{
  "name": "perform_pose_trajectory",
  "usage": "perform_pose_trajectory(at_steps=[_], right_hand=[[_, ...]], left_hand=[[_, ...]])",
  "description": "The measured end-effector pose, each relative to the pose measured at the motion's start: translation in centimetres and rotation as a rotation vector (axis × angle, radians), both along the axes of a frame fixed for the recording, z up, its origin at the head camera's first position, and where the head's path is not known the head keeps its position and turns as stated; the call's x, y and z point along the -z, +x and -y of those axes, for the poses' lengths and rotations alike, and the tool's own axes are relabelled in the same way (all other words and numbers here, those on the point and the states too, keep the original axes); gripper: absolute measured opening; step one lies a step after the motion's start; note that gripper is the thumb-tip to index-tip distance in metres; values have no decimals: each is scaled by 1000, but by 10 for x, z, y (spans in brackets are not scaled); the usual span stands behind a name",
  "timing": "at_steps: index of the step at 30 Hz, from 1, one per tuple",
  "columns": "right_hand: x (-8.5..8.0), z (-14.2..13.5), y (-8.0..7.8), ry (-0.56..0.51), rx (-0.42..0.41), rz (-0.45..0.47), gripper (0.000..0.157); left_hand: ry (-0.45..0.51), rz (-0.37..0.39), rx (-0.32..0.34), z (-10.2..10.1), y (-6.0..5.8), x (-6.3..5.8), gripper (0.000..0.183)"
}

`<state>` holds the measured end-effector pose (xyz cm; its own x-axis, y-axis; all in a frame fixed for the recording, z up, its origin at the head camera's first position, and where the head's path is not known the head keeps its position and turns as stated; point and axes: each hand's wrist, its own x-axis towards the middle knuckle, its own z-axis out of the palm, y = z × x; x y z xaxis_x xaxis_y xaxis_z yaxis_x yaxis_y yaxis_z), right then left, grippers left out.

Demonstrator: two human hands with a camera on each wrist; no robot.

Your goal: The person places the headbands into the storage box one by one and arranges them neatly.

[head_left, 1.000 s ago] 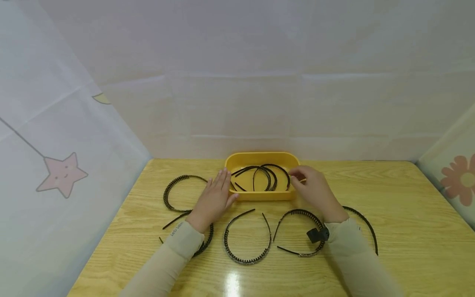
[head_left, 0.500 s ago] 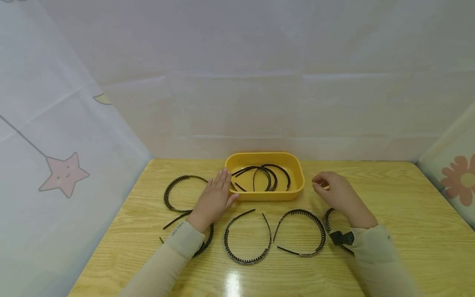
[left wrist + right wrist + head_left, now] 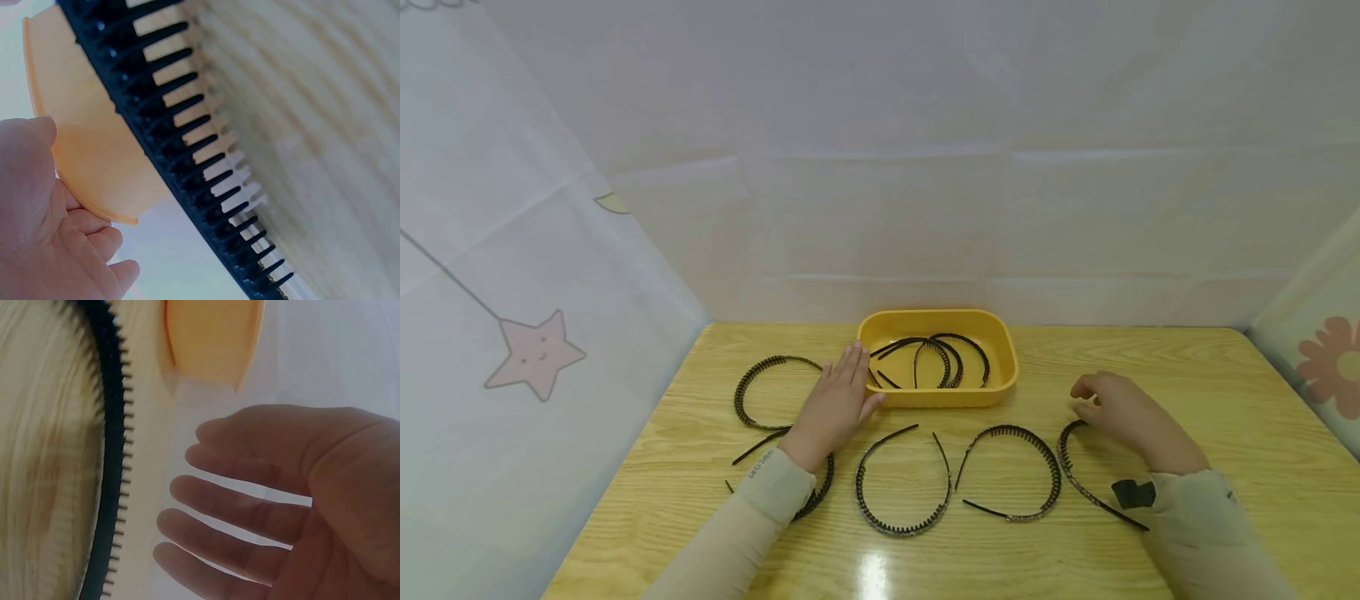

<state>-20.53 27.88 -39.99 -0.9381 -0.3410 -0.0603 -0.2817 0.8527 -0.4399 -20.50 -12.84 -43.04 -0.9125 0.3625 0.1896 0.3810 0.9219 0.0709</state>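
My left hand [image 3: 831, 408] rests with straight fingers on the left rim of a yellow plastic bin [image 3: 940, 398]; its thumb lies at the front corner. Several black toothed headbands [image 3: 987, 367] lie inside the bin. My right hand [image 3: 1131, 417] hovers over the rightmost headband [image 3: 1086, 493] on the table, which it partly hides. Nothing shows between its fingers, which are loosely bent and spread in the right wrist view, beside a dark toothed band [image 3: 114, 444]. Close to the left wrist camera, a headband [image 3: 150, 119] crosses in front of the bin's wall [image 3: 94, 112].
On the wooden table [image 3: 1225, 392], one headband [image 3: 903, 531] lies front centre and another [image 3: 1054, 462] right of it. Two more lie left, an upper one [image 3: 741, 396] and a lower one [image 3: 830, 479] partly under the left arm. White printed cloth [image 3: 880, 208] stands behind and at the sides.
My right hand has left the bin's right side and moved right and nearer, to above the rightmost headband. The left hand has stayed on the bin.
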Motion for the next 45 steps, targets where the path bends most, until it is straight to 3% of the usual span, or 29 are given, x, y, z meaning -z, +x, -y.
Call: perform_pose_trajectory(at_steps=[12, 29, 45], right_hand=[[5, -17, 4, 85, -59, 20, 13], [16, -25, 2, 103, -33, 23, 18], [7, -32, 1, 99, -42, -4, 16]], left_hand=[[11, -1, 0, -1, 2, -2, 73], [22, 16, -1, 0, 1, 0, 72], [23, 9, 1, 0, 2, -1, 72]])
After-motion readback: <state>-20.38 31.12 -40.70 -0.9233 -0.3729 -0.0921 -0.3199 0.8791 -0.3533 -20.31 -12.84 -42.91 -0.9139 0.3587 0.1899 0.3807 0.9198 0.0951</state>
